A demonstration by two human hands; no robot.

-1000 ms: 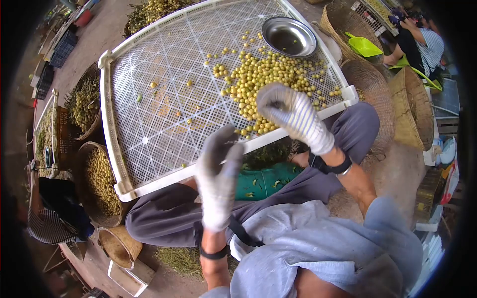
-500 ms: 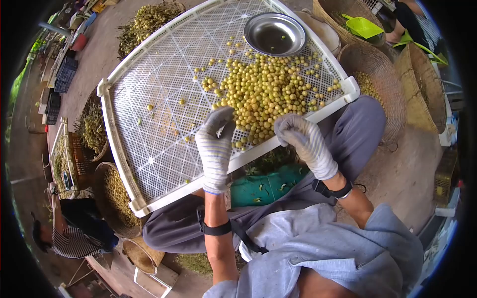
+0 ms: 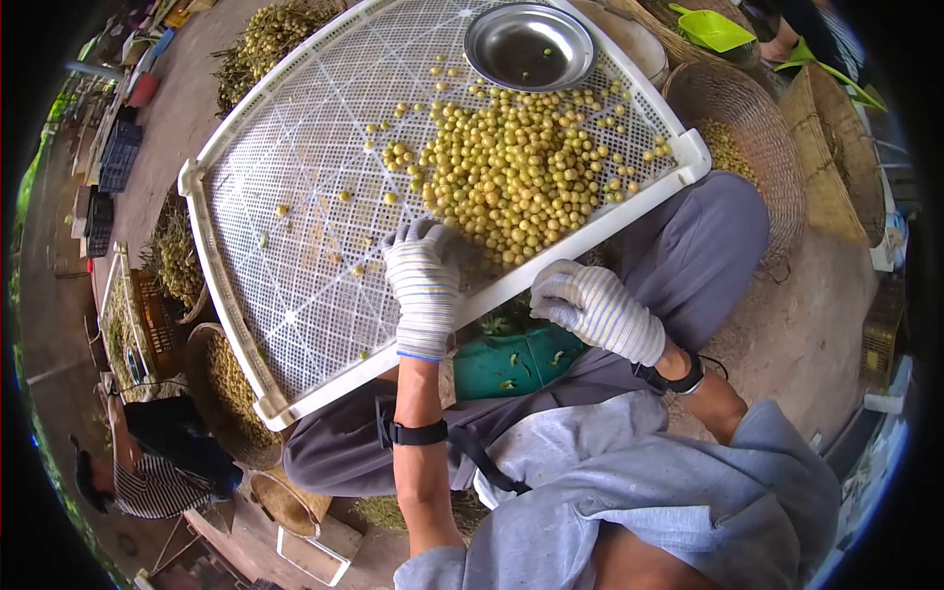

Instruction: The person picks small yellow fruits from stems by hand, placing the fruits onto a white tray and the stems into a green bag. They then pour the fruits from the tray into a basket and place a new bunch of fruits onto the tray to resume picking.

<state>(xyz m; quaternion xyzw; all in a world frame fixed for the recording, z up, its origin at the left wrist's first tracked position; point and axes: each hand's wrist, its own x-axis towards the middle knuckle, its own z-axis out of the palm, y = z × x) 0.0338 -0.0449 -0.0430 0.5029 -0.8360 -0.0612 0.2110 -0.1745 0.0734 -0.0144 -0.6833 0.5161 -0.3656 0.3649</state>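
Observation:
A white mesh tray [image 3: 285, 265] rests across my lap with a heap of small yellow-green fruits [image 3: 511, 177] on it. My left hand [image 3: 423, 285], in a striped glove, is over the tray at the heap's lower left edge, its fingers bent down by the fruits; what they hold, if anything, is hidden. Just outside the tray's near rim is my right hand [image 3: 595, 307], also gloved, with its fingers curled together above the green cloth [image 3: 516, 364]. A metal bowl [image 3: 529, 47] with a couple of fruits inside stands at the tray's far side.
Woven baskets [image 3: 831, 157] stand at the right, one near a bright green scoop [image 3: 716, 30]. Bunches of fruit on stems [image 3: 175, 246] and a basket of fruits [image 3: 236, 383] are on the left. Another person [image 3: 162, 482] is at the lower left.
My left hand has turned, its fingers now bent down toward the tray instead of pinched upward. My right hand has moved slightly down and left. Another fruit shows in the bowl.

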